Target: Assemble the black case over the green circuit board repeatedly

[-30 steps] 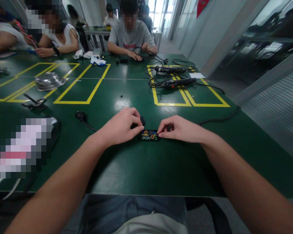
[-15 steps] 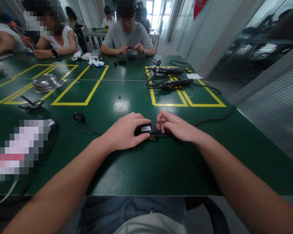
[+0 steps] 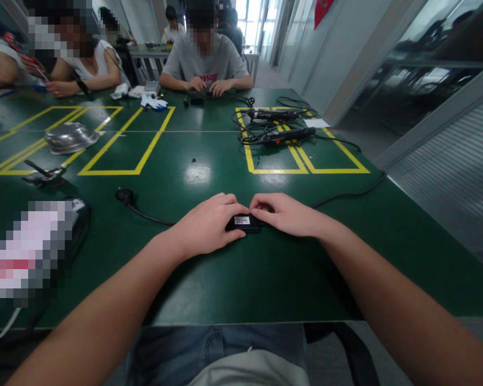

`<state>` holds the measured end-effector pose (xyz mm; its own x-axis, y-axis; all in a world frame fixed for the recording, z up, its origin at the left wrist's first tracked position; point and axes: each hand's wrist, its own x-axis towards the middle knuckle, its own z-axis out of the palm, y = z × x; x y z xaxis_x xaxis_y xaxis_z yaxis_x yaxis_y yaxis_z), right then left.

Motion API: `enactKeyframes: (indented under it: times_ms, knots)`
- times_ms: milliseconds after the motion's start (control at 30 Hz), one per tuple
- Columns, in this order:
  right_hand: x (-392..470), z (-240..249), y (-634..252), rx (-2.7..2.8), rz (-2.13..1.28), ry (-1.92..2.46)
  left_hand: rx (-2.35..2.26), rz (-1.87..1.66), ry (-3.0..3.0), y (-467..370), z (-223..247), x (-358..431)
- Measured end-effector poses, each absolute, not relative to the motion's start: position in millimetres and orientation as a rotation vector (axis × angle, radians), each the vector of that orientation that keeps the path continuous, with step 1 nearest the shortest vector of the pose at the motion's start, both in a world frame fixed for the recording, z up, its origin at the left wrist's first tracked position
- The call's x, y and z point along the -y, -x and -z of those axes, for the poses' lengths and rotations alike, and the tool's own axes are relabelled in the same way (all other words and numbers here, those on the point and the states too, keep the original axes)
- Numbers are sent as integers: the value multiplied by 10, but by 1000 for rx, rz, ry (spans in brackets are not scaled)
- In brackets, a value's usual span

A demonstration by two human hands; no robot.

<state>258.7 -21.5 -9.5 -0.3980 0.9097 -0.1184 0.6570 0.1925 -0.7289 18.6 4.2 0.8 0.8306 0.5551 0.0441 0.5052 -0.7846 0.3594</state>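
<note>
I hold a flat, black plastic case (image 3: 253, 227) under my left hand (image 3: 209, 221). My right hand (image 3: 279, 213) narrows at its far corner — grip indeterminable. Apparent step: fitting the case — next calls for even pressure.

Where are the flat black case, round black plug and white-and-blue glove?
Flat black case (image 3: 245, 221): head view, labelled top.
Round black plug (image 3: 125, 196): head view, main body.
White-and-blue glove (image 3: 153, 102): head view, middle.

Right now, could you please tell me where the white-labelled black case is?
In the head view, the black case lies near centre on the green table, between the left hand and the right hand.
</note>
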Motion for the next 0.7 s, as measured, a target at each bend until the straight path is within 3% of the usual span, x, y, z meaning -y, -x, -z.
enactKeyframes:
  times_ms: [700]
  knots:
    - [300,159,-2403,2339,-538,1564,-834,-312,-2716,-191,55,-59]
